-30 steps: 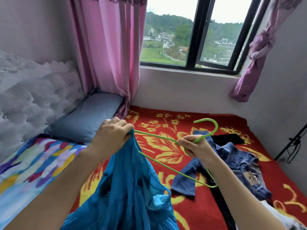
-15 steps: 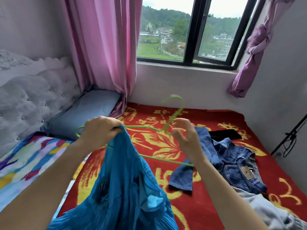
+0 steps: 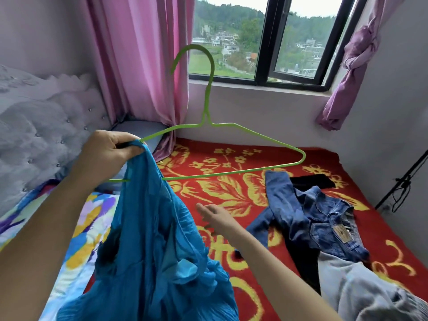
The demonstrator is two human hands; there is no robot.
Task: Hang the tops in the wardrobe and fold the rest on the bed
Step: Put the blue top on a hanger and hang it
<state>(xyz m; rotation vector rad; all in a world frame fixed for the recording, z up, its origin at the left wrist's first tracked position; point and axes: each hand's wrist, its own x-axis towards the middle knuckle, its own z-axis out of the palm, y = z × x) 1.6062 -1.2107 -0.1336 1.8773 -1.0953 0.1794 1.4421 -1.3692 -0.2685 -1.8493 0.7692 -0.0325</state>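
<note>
Red bedspread patterned with yellow flowers (image 3: 250, 156) covers the bed, set in a corner between a pink curtain (image 3: 139, 66), a dark-framed window (image 3: 261, 42) and a grey tufted headboard (image 3: 46, 126). Above it the left hand (image 3: 111, 151) has its fingers curled, pinching together one shoulder of a crinkled bright blue top (image 3: 150, 239) and the near end of a thin green wire hanger (image 3: 207, 100), whose hook stands upright. The hanger's far arm and most of its bottom bar are bare, so the top hangs from one side only, bunched and draping toward the camera. The right hand (image 3: 215, 218) is lower, fingers loosely extended and holding nothing, just beside the blue fabric; whether it touches cannot be told. The task looks to be in an early stage: this top is only half on its hanger and no wardrobe is in view. A blue denim garment (image 3: 312, 212), a black piece (image 3: 310, 181) and a pale grey garment (image 3: 361, 281) lie crumpled and unfolded on the bedspread, so the sorting, hanging and folding of those all remain.
</note>
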